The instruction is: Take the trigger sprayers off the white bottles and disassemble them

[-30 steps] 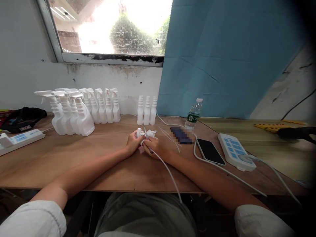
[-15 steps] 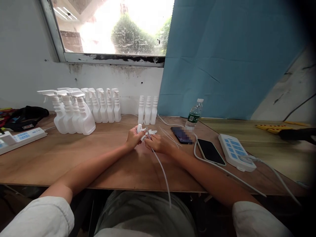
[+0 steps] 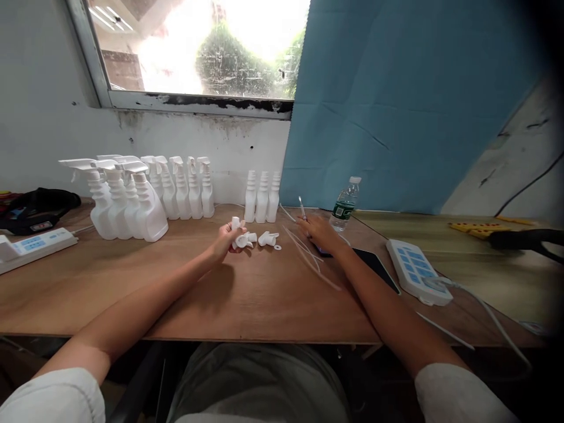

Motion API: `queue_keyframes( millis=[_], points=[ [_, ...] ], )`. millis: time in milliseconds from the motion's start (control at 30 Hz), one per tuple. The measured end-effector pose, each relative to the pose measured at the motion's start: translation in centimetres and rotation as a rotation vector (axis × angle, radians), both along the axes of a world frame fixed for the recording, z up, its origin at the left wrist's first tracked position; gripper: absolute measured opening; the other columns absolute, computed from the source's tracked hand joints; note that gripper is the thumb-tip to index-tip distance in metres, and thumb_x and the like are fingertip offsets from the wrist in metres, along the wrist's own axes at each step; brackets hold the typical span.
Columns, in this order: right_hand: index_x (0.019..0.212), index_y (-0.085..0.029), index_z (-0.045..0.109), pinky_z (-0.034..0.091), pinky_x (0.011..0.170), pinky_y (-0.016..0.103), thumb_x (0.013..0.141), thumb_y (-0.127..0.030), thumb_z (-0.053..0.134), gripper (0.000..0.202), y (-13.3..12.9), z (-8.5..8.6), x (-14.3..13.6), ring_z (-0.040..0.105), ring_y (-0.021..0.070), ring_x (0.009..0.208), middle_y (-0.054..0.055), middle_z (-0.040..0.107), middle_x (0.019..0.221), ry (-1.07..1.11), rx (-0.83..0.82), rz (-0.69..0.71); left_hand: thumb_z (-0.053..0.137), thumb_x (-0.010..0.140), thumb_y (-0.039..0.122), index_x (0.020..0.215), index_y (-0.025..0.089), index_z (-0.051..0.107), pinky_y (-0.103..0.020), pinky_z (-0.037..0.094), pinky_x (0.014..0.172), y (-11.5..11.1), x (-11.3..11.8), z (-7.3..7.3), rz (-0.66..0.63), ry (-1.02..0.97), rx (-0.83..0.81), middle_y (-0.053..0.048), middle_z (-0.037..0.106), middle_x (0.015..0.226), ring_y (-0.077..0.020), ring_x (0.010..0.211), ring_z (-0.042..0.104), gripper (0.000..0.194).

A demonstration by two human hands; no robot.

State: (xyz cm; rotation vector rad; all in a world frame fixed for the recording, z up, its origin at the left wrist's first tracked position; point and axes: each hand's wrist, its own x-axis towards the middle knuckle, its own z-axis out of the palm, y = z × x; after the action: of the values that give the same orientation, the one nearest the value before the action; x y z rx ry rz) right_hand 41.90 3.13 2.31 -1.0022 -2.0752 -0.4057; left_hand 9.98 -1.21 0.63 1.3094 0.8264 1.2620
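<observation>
My left hand (image 3: 224, 239) is closed around a white trigger spray head (image 3: 236, 224). Right against its fingers sits another white spray head (image 3: 247, 239); I cannot tell whether it is gripped too. A third spray head (image 3: 268, 238) lies on the table with a small white washer (image 3: 277, 247) beside it. Over to the right, above a dark phone, my right hand (image 3: 315, 230) is closed on a slim, light-coloured pointed tool (image 3: 302, 207), whose exact kind is unclear. Thin white tubes (image 3: 314, 258) lie just below this hand, one blurred.
White spray bottles with heads (image 3: 150, 211) stand at the back left, and three headless bottles (image 3: 262, 202) by the wall. At right are a water bottle (image 3: 345, 208), a second phone (image 3: 379, 270) and a power strip (image 3: 416, 270). Another power strip (image 3: 39, 247) lies left.
My hands have parted: the right moved rightward with the slim tool, the left slightly left with the spray head. The long white tube has left my right hand and is down on the table.
</observation>
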Motion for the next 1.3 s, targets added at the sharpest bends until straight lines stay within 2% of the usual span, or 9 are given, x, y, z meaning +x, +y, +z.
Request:
queue_keyframes(
  millis=[100, 167, 267, 367, 467, 767, 867, 1100, 1300],
  points=[
    [0.098, -0.018, 0.064, 0.044, 0.084, 0.042, 0.086, -0.020, 0.057, 0.014, -0.4, 0.3, -0.1, 0.061, 0.0269, 0.094, 0.014, 0.069, 0.098, -0.069, -0.029, -0.010, 0.075, 0.066, 0.044, 0.077, 0.018, 0.044, -0.018, 0.015, 0.034, -0.3, 1.2, -1.7, -0.130, -0.021, -0.083, 0.004, 0.049, 0.052, -0.0070, 0.033, 0.041, 0.042],
    [0.106, -0.020, 0.064, 0.046, 0.077, 0.038, 0.090, -0.030, 0.054, 0.021, -1.5, 0.9, -1.1, 0.062, 0.0235, 0.080, 0.008, 0.068, 0.082, 0.091, -0.067, 0.002, 0.075, 0.066, 0.045, 0.076, 0.018, 0.044, -0.018, 0.014, 0.033, -0.2, 1.3, -2.3, -0.162, -0.049, -0.127, 0.004, 0.048, 0.051, -0.0072, 0.033, 0.041, 0.042],
    [0.123, -0.023, 0.057, 0.044, 0.057, 0.029, 0.095, -0.046, 0.043, 0.038, -4.2, 1.6, -3.8, 0.054, 0.0151, 0.050, -0.003, 0.057, 0.058, 0.356, -0.335, 0.149, 0.074, 0.066, 0.046, 0.074, 0.018, 0.044, -0.018, 0.016, 0.033, 0.0, 1.2, -2.5, -0.136, -0.079, -0.169, 0.002, 0.051, 0.052, -0.0083, 0.036, 0.044, 0.042],
    [0.117, -0.020, 0.061, 0.040, 0.052, 0.025, 0.094, -0.051, 0.042, 0.043, -7.0, 1.9, -7.0, 0.049, 0.0117, 0.048, -0.003, 0.052, 0.057, 0.476, -0.473, 0.362, 0.073, 0.067, 0.047, 0.073, 0.016, 0.046, -0.018, 0.019, 0.034, 0.1, 1.1, -2.3, -0.099, -0.099, -0.196, 0.000, 0.055, 0.055, -0.0083, 0.038, 0.045, 0.041],
    [0.108, -0.020, 0.063, 0.044, 0.056, 0.025, 0.093, -0.046, 0.048, 0.034, -8.6, 1.7, -9.4, 0.052, 0.0112, 0.052, -0.002, 0.056, 0.061, 0.475, -0.545, 0.464, 0.072, 0.070, 0.045, 0.074, 0.015, 0.048, -0.018, 0.019, 0.035, 0.0, 1.1, -2.2, -0.089, -0.096, -0.205, 0.000, 0.055, 0.054, -0.0080, 0.037, 0.045, 0.039],
    [0.087, -0.018, 0.062, 0.049, 0.054, 0.026, 0.088, -0.043, 0.057, 0.026, -8.1, -0.6, -11.0, 0.059, 0.0118, 0.052, 0.001, 0.065, 0.067, 0.582, -0.659, 0.528, 0.073, 0.070, 0.050, 0.077, 0.015, 0.050, -0.018, 0.020, 0.035, -0.3, 1.4, -2.3, -0.099, -0.092, -0.139, 0.002, 0.052, 0.052, -0.0079, 0.037, 0.044, 0.043],
    [0.085, -0.018, 0.067, 0.049, 0.052, 0.026, 0.086, -0.046, 0.058, 0.030, -8.2, -1.2, -11.5, 0.059, 0.0124, 0.050, 0.003, 0.068, 0.069, 0.610, -0.615, 0.449, 0.072, 0.071, 0.052, 0.078, 0.015, 0.050, -0.018, 0.022, 0.035, -0.1, 1.3, -2.5, -0.114, -0.102, -0.113, 0.002, 0.051, 0.050, -0.0085, 0.037, 0.045, 0.044],
    [0.071, -0.018, 0.068, 0.043, 0.059, 0.026, 0.088, -0.032, 0.059, 0.024, -9.3, -1.4, -12.2, 0.056, 0.0121, 0.057, 0.003, 0.067, 0.066, 0.289, -0.168, 0.338, 0.064, 0.080, 0.052, 0.073, 0.016, 0.049, -0.019, 0.024, 0.036, 0.0, 1.4, -3.2, -0.121, 0.006, 0.001, 0.000, 0.053, 0.047, -0.0064, 0.033, 0.039, 0.040],
    [0.066, -0.018, 0.062, 0.038, 0.056, 0.024, 0.092, -0.032, 0.051, 0.032, -9.2, -1.9, -12.8, 0.047, 0.0097, 0.051, 0.000, 0.058, 0.057, 0.163, -0.159, 0.344, 0.063, 0.080, 0.052, 0.073, 0.015, 0.050, -0.020, 0.029, 0.037, -0.3, 1.3, -2.8, -0.107, 0.003, -0.013, -0.001, 0.053, 0.047, -0.0074, 0.035, 0.041, 0.040]
  ],
)
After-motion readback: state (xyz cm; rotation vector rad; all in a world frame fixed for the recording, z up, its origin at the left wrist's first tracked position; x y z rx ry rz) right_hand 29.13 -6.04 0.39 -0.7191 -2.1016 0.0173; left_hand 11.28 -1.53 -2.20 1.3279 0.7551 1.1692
